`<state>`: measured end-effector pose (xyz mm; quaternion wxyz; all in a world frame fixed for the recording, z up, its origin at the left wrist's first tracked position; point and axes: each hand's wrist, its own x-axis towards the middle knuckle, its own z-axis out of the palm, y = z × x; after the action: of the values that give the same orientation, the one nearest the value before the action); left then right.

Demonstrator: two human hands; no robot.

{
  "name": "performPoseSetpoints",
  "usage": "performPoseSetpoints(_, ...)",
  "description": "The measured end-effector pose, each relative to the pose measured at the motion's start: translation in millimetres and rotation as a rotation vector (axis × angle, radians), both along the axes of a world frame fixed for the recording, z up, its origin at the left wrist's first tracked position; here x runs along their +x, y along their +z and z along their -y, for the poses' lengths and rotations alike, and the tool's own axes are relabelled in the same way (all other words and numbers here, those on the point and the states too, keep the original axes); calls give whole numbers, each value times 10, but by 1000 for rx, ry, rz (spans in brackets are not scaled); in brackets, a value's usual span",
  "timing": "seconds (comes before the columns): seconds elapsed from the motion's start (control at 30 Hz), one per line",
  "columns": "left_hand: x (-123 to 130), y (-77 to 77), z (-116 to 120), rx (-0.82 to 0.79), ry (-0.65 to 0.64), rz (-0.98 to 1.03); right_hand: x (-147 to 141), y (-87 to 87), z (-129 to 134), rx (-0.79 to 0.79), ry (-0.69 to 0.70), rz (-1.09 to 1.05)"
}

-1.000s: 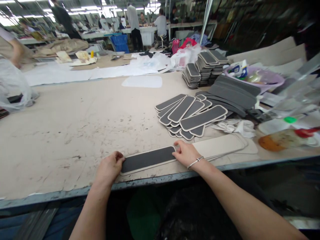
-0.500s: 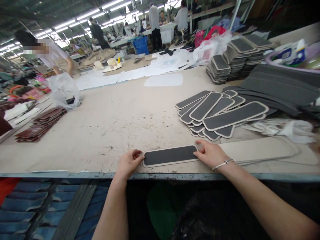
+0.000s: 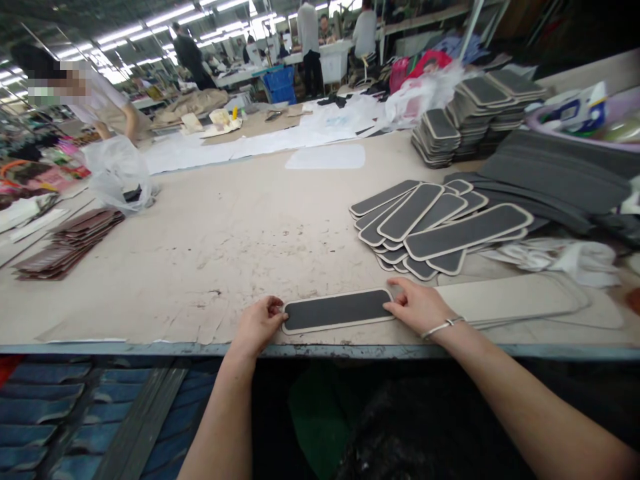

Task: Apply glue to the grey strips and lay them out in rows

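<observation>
A long dark grey panel with rounded corners and a beige border (image 3: 337, 311) lies near the table's front edge. At its left end, my left hand (image 3: 261, 321) is closed, thumb and fingertips on the border. My right hand (image 3: 415, 305), with a bangle at the wrist, pinches the panel's right end between thumb and curled fingers. Just beyond, a fanned pile of similar panels (image 3: 470, 230) rests on the table. Plain beige pieces (image 3: 510, 297) lie to the right, partly behind my right hand.
Tall stacks of panels (image 3: 470, 120) stand at the back right, near dark grey sheets (image 3: 555, 173). A crumpled white cloth (image 3: 560, 257) lies at the right. Brown folded pieces (image 3: 70, 243) and a clear plastic bag (image 3: 120, 177) are at the left. A co-worker (image 3: 95, 100) leans over the far left side.
Both hands keep their hold on the panel's ends, which stays in place on the table. The whole view has shifted slightly, with the background sliding left.
</observation>
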<state>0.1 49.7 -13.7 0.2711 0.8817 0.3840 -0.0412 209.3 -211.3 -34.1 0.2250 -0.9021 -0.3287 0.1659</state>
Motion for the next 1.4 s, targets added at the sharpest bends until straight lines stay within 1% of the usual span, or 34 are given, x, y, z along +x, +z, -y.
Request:
performPoseSetpoints(0.17,6,9,-27,8,-29,-58,-13,36,-5,14,6,-11)
performPoseSetpoints(0.3,10,-20,-83,19,-57,-75,-44,67,-18,-14,26,-3)
performPoseSetpoints(0.37,10,-38,-109,24,-76,-78,-74,93,-18,-67,40,59)
performPoseSetpoints(0.47,8,-56,-132,22,-99,-77,-130,165,-2,-210,35,200)
performPoseSetpoints(0.53,8,-60,-138,17,-113,-77,-178,235,6,-249,19,255)
performPoseSetpoints(0.57,8,-59,-139,13,-119,-77,-210,271,2,-222,10,276)
performPoseSetpoints(0.63,11,-56,-138,8,-121,-82,-305,330,-36,-92,5,331)
performPoseSetpoints(0.67,14,-55,-138,8,-121,-83,-373,344,-74,-7,29,360)
performPoseSetpoints(0.7,17,-56,-138,11,-121,-84,-454,343,-124,77,85,383)
performPoseSetpoints(0.77,22,-65,-143,13,-128,-84,-646,292,-255,209,275,400)
performPoseSetpoints(0.8,24,-73,-147,13,-132,-83,-743,246,-326,248,382,395)
performPoseSetpoints(0.87,26,-92,-161,8,-142,-74,-902,137,-455,257,534,369)
performPoseSetpoints(0.93,29,-104,-178,7,-151,-60,-970,41,-525,205,588,335)
performPoseSetpoints(1.03,37,-87,-184,4,-162,-57,-885,-31,-458,119,558,299)
performPoseSetpoints(1.17,55,-38,-143,-22,-152,-61,-628,-69,-175,15,430,309)
performPoseSetpoints(1.23,60,-33,-123,-34,-142,-57,-545,-95,-63,-25,380,331)
performPoseSetpoints(1.3,51,-37,-117,-28,-132,-55,-517,-124,-10,-45,350,353)
performPoseSetpoints(1.4,7,-5,-120,-13,-134,-47,-539,-161,-12,-50,331,372)
